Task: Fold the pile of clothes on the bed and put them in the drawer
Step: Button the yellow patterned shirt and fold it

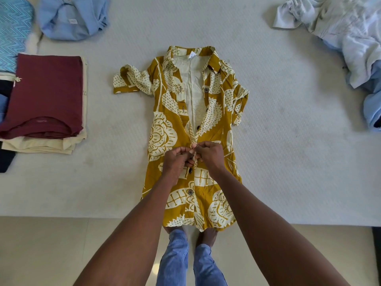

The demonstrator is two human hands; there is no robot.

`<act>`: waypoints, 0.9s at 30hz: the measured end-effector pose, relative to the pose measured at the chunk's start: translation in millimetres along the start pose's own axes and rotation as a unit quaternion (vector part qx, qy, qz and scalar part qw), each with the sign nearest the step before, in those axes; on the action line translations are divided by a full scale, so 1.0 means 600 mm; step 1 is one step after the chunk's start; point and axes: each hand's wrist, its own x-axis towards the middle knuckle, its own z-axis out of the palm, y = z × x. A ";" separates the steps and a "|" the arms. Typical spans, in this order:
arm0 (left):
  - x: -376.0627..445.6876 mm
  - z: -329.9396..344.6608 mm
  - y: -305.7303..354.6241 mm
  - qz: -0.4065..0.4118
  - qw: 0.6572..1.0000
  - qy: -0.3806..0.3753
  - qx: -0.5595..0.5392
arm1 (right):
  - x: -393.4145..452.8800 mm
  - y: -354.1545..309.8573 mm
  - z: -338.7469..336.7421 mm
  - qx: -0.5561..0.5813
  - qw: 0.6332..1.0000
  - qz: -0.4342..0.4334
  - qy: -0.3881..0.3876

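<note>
Nearest the camera: two bare forearms reach forward over the edge of the bed (288,153), above jeans and bare feet on the tiled floor.
Left hand: the left hand (178,159) has its fingers curled, pinching the left front edge of the shirt (165,133) at the opening, probably to hold the buttonhole steady.
Right hand: the right hand (210,154) is curled the same way, pinching the opposite edge right against the left hand; the button between them is hidden, so I cannot tell whether it is through yet.
Shirt: mustard and cream print, lying flat and face up with its hem hanging just over the bed edge and its collar pointing away, which keeps the front within easy reach.
Buttons: the two below the hands look fastened; above them the front lies open, so the fastening appears to run from hem to collar, likely so the shirt keeps its shape when folded.
Folded stack: at the left, a maroon top (45,93) lies on cream and darker pieces, set well apart from the working space.
Unfolded clothes: a pale crumpled heap (340,27) lies at the far right and a light blue garment (72,15) at the far left.
Drawer: not in view.
</note>
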 end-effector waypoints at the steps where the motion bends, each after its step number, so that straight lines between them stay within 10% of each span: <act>1: 0.002 -0.003 -0.001 -0.008 1.000 -0.009 -0.018 | 0.000 0.000 -0.002 0.017 1.000 0.010 -0.004; 8: 0.014 -0.009 0.001 -0.071 0.989 -0.028 -0.125 | -0.009 -0.001 0.009 0.064 0.997 0.049 0.001; 11: 0.012 -0.006 0.008 -0.067 0.991 -0.015 -0.112 | -0.009 -0.006 0.026 -0.153 0.986 -0.039 0.051; 18: 0.024 0.033 0.044 0.138 0.973 0.168 0.079 | 0.003 -0.048 0.020 -0.343 0.911 -0.223 0.055; 21: 0.048 0.041 0.069 0.145 0.974 0.116 0.133 | 0.026 -0.054 0.016 -0.396 0.900 -0.181 0.017; 27: 0.057 0.047 0.062 0.072 0.979 0.149 0.115 | 0.015 -0.054 0.006 -0.398 0.897 -0.051 0.184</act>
